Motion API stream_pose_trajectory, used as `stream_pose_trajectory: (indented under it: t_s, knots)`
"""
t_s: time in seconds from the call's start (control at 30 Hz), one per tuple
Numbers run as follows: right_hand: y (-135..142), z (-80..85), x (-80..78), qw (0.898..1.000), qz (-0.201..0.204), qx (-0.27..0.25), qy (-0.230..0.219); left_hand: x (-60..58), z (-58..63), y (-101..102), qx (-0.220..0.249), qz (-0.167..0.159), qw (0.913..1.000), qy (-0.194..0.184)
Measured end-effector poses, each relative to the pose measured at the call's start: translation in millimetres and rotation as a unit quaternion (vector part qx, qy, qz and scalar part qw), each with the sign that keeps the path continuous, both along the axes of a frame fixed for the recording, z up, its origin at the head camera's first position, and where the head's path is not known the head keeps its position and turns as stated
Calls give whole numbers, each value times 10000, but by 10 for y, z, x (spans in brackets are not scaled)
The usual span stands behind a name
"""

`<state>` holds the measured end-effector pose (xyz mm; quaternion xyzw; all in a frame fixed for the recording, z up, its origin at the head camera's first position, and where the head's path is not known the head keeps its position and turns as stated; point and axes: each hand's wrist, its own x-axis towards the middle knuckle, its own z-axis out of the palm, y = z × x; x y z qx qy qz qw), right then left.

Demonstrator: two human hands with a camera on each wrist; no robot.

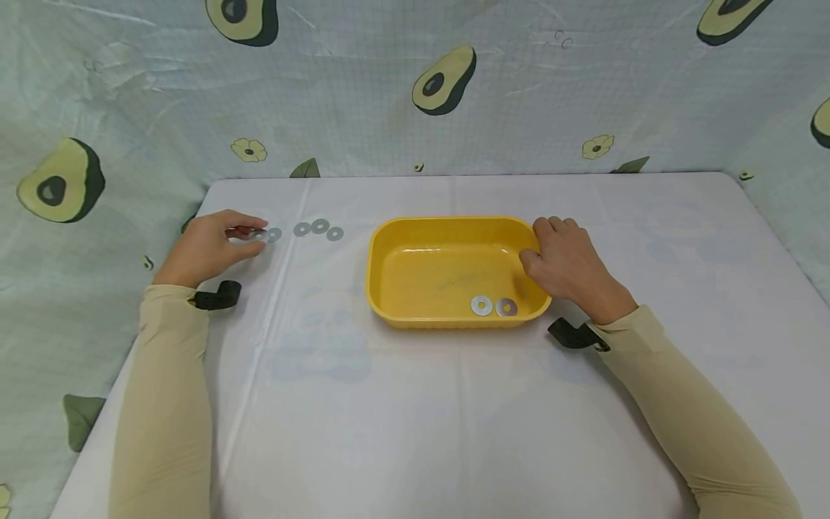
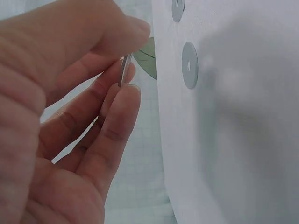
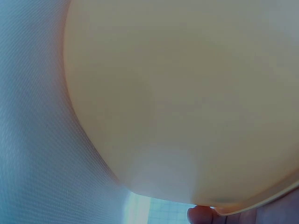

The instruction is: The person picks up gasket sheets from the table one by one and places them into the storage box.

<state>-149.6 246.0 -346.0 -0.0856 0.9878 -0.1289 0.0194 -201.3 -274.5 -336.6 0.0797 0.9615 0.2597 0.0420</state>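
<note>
At the table's far left, my left hand (image 1: 210, 245) pinches a flat metal washer (image 2: 124, 70) between thumb and fingertips, held edge-on in the left wrist view. Just beyond those fingertips a single washer (image 1: 275, 234) lies on the cloth. A group of three washers (image 1: 320, 226) lies a little to its right. My right hand (image 1: 570, 263) grips the right rim of a yellow plastic tray (image 1: 459, 323), thumb over the inner side. Inside the tray, near its front right, are two washers (image 1: 481, 305). The tray's pale outer wall (image 3: 177, 102) fills most of the right wrist view.
A white cloth (image 1: 415, 425) covers the table. Behind the table and along its left side hangs a pale green curtain (image 1: 350, 94) printed with avocados. A black wrist mount (image 1: 219, 296) sticks out at the left sleeve, and another (image 1: 573, 335) at the right.
</note>
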Motion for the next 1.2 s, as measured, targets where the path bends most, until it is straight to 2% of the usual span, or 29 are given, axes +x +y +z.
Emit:
stream_pose_trajectory:
  t_s: [0.17, 0.47, 0.73, 1.2]
  knots:
    - [-4, 3, 1, 10000, -37, 4, -69, 13, 21, 66, 60, -81, 9998, 185]
    - [-1, -4, -9, 10000, -24, -11, -49, 33, 70, 238, 364, -463, 9960, 668]
    - [1, -1, -11, 10000, -16, -34, -50, 48, 99, 451, 425, -813, 9937, 646]
    - [14, 1, -17, 9999, -34, -12, -94, 94, 130, 698, 416, -1248, 9864, 983]
